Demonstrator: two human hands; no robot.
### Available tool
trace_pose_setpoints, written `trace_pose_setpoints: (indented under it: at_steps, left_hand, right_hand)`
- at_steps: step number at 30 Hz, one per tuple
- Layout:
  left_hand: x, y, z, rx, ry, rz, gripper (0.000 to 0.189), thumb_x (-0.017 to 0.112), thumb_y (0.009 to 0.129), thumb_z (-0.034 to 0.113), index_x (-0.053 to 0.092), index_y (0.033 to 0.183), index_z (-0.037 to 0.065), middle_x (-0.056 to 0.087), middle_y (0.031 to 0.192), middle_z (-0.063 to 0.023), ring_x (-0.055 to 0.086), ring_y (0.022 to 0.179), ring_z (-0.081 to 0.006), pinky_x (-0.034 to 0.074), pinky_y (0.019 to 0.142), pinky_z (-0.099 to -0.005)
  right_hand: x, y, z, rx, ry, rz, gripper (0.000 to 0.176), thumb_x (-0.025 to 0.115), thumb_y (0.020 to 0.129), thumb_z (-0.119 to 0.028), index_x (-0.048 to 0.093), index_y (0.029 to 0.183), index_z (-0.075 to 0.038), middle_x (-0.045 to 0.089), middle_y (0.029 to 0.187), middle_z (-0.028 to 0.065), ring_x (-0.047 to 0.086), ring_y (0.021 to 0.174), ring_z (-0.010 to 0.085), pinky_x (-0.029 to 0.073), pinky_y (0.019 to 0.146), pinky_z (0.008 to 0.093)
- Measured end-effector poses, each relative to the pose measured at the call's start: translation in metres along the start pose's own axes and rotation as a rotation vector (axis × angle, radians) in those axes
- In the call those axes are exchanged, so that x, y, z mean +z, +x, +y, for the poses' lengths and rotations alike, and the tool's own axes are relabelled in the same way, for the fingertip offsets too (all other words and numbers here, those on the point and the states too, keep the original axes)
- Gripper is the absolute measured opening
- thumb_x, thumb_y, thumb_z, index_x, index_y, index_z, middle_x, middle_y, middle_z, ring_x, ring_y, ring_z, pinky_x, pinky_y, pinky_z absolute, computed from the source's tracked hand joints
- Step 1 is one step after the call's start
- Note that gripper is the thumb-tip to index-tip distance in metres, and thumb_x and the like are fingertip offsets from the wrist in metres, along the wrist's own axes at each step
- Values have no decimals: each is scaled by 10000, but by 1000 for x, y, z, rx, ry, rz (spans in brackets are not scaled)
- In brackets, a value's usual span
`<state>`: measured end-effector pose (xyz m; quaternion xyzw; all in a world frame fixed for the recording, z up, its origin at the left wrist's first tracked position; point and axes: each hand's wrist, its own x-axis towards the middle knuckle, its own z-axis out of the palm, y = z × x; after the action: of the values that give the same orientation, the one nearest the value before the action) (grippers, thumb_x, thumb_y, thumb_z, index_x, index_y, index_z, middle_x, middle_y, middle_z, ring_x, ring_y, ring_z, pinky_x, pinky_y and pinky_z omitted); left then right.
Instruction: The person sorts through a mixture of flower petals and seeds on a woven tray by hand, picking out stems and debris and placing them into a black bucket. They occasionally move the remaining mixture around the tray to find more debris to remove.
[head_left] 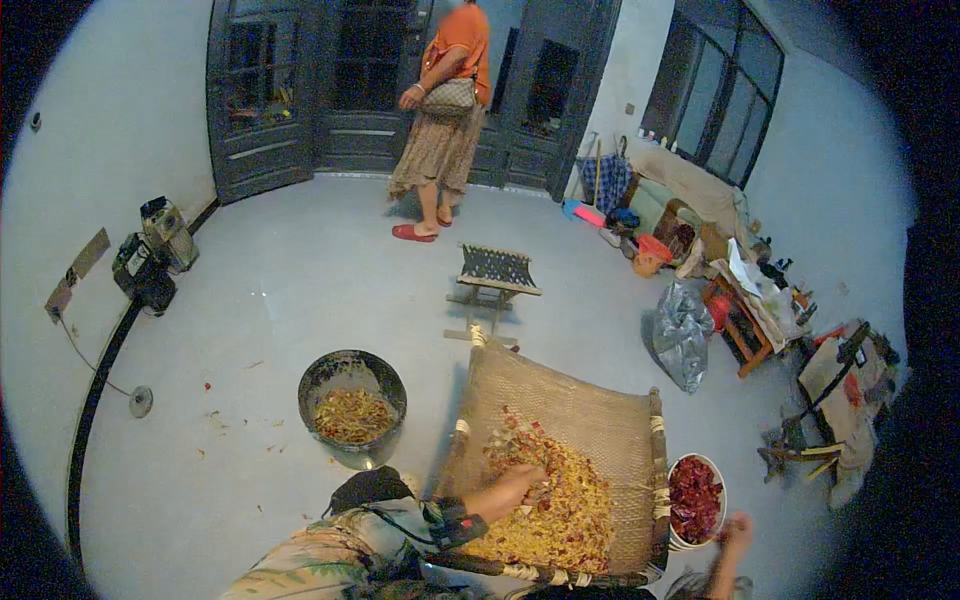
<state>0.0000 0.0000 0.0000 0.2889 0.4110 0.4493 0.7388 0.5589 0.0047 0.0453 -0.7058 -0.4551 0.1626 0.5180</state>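
A woven winnowing basket [625, 430] with a wooden frame lies in front of me. A heap of yellow seeds mixed with red flakes [570, 500], which look like chili seeds, covers its near part. My left hand [515, 490] reaches over the heap with fingers bent together at its surface; what they hold is hidden. To the right of the basket stands a white bucket [727, 500] filled with dark red dried chili pieces [693, 495]. Just outside the bucket's right rim is my right hand [737, 533], its fingers curled in; I cannot make out anything in them.
A black basin [352, 360] with brownish stems or scraps stands left of the basket. Beyond the basket is a low folding stool [492, 275]. A person [450, 110] in an orange top stands by the dark doors. A plastic bag [682, 335] and cluttered furniture line the right side.
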Motion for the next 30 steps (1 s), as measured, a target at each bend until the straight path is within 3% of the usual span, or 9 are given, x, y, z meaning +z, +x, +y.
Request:
trace_pose_setpoints:
  at_steps: [1, 5, 9, 11, 12, 20, 23, 26, 30]
  left_hand:
    - [3, -6, 6, -12, -4, -9, 189, 541, 857, 278, 572, 905, 98, 526, 803, 29, 449, 624, -73, 369, 481, -235]
    - [2, -40, 35, -4, 62, 83, 169, 522, 866, 261, 553, 845, 96, 487, 747, 42, 421, 568, -59, 338, 452, -200]
    - [-9, -20, 6, 98, -84, 29, 163, 518, 867, 256, 535, 814, 103, 461, 708, 43, 392, 547, -55, 322, 440, -205]
    - [-16, -14, -2, 211, -114, -63, 151, 523, 864, 251, 530, 814, 108, 455, 703, 42, 378, 539, -54, 319, 436, -215]
    - [-17, -9, -5, 177, -94, -51, 143, 523, 864, 249, 529, 827, 111, 463, 710, 41, 378, 540, -55, 319, 439, -217]
    - [-16, -20, 3, 96, -185, -26, 138, 529, 857, 250, 536, 919, 126, 519, 755, 34, 412, 573, -71, 330, 454, -230]
    - [-11, -54, 10, 227, -155, 55, 155, 526, 860, 258, 540, 936, 125, 529, 792, 31, 424, 602, -77, 351, 479, -239]
    - [-30, -52, -7, 43, -7, -45, 368, 455, 895, 336, 457, 1208, 142, 526, 1034, 7, 475, 817, -103, 411, 645, -271]
    - [-21, -63, -14, 149, -97, -26, 155, 512, 869, 262, 561, 913, 121, 538, 851, 14, 457, 637, -85, 380, 507, -249]
  right_hand:
    - [-64, 31, 21, -10, 349, 0, 210, 600, 821, -209, 539, 1005, -129, 530, 684, 11, 428, 429, 118, 376, 356, 269]
    - [-248, -9, -74, -72, 160, 503, 195, 574, 826, -180, 516, 978, -73, 496, 676, 20, 442, 523, 133, 396, 437, 294]
    - [-356, -100, -183, -186, 81, 724, 249, 538, 835, -140, 504, 1035, 3, 484, 687, 59, 452, 605, 178, 415, 518, 332]
    - [-422, -110, -182, -161, 165, 875, 454, 583, 827, -72, 417, 1250, -65, 583, 908, 140, 544, 690, 248, 465, 543, 391]
    - [-434, -125, -194, -176, 177, 924, 440, 585, 827, -86, 427, 1237, -65, 581, 899, 135, 542, 691, 244, 464, 550, 389]
    - [-241, -162, -229, -104, 356, 479, 348, 608, 824, -198, 508, 1130, -65, 560, 834, 92, 527, 702, 217, 458, 610, 374]
    - [-156, -183, -219, 13, 423, 229, 329, 617, 823, -240, 538, 1090, -66, 552, 809, 75, 521, 706, 206, 455, 633, 368]
    - [-86, -209, -202, 171, 454, -22, 320, 625, 822, -282, 568, 1050, -66, 544, 785, 59, 515, 710, 196, 453, 655, 362]
    - [5, -241, -159, 409, 468, -196, 326, 637, 820, -338, 609, 997, -66, 534, 752, 38, 507, 715, 182, 449, 685, 355]
